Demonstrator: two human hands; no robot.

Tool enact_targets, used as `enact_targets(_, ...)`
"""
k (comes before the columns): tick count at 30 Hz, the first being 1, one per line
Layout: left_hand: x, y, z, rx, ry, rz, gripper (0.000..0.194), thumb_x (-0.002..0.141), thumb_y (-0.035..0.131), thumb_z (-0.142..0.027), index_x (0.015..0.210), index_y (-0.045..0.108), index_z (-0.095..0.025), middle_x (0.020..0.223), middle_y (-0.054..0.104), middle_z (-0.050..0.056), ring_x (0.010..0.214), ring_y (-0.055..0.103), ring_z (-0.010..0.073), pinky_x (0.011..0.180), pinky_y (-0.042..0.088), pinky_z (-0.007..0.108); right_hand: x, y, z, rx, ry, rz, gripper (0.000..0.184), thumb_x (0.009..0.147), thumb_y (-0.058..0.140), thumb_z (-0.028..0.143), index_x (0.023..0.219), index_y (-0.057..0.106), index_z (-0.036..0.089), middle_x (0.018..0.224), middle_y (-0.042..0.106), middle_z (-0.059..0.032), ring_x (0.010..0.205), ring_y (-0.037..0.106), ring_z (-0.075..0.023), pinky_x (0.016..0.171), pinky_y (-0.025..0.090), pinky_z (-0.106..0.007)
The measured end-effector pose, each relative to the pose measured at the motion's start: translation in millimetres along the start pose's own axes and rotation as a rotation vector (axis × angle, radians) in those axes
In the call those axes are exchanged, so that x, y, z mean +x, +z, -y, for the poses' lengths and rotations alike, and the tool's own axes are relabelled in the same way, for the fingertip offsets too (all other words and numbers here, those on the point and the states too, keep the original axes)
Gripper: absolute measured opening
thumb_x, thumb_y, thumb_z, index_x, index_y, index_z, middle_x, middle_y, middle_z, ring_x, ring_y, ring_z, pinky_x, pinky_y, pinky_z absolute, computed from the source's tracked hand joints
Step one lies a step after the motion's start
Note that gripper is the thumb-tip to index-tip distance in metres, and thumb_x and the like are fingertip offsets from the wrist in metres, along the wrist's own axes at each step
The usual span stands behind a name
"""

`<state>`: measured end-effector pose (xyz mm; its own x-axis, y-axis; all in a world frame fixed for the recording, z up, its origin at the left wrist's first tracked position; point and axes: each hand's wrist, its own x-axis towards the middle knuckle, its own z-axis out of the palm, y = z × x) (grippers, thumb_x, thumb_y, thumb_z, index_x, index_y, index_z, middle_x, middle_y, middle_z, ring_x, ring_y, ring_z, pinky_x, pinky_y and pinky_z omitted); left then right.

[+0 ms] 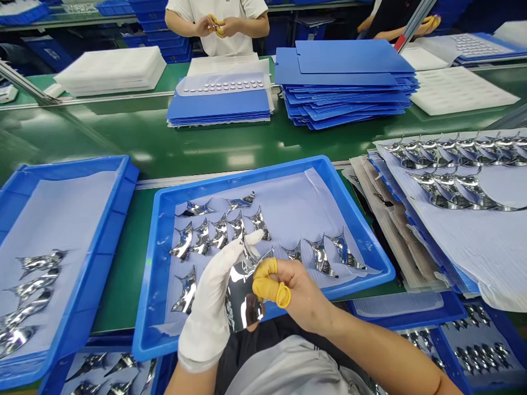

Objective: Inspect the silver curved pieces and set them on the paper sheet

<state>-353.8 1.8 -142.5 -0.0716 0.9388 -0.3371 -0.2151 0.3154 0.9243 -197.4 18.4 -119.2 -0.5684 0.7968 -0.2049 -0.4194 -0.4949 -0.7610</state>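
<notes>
grey shirt front (288, 367) lies nearest, at the bottom of the frame. left hand (209, 302), in a white glove, stands with fingers extended, pressed against a curved mirror-finish metal piece (242, 299); cannot tell whether it grips or only supports. right hand (298, 291), bare except for yellow finger cots (263, 282), is closed, pinching the same piece. piece is held just above a blue tray (242, 176) lined with a pale sheet (288, 203), where a dozen or more similar pieces (220, 233) lie in loose rows. second lined tray (88, 241) at left holds more pieces. stacked blue sheets (346, 93) sit across the green surface (164, 137), near a co-worker (218, 27) whose two hands hold something yellow.
</notes>
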Motion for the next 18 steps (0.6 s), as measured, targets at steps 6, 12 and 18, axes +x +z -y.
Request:
enact_targets(6,-6,-9.8,27,-0.089,0.134,0.160,0.064,0.069,0.079,-0.044,0.130,0.063,-0.033,0.137,0.061,0.001,0.124,0.057,0.0370,0.095,0.056,0.045,0,8,-4,0.092,-0.022,0.007,0.027,0.080,0.077,0.034,0.072,0.058,0.016,0.059,0.062,0.0032,0.046,0.061,-0.0109,0.052,0.052,-0.024)
enact_targets(12,-6,-7.4,26,-0.029,0.105,0.135,0.060,0.069,0.082,-0.038,0.127,0.066,-0.034,0.129,0.067,0.000,0.117,0.063,0.0329,0.096,0.056,0.039,-2,7,-1,0.095,0.000,-0.008,0.031,0.080,0.076,0.037,0.071,0.055,0.017,0.059,0.060,0.0048,0.044,0.061,-0.0107,0.049,0.050,-0.023)
enact_targets(18,2,12.3,-12,-0.065,0.032,-0.024,0.038,0.079,0.073,-0.044,0.112,0.074,-0.025,0.117,0.072,0.007,0.102,0.069,0.0296,0.081,0.060,0.037,-5,-9,-5,-0.064,-0.025,0.025,0.034,0.086,0.068,0.047,0.076,0.054,0.018,0.062,0.054,0.0041,0.053,0.059,-0.0106,0.052,0.050,-0.023)
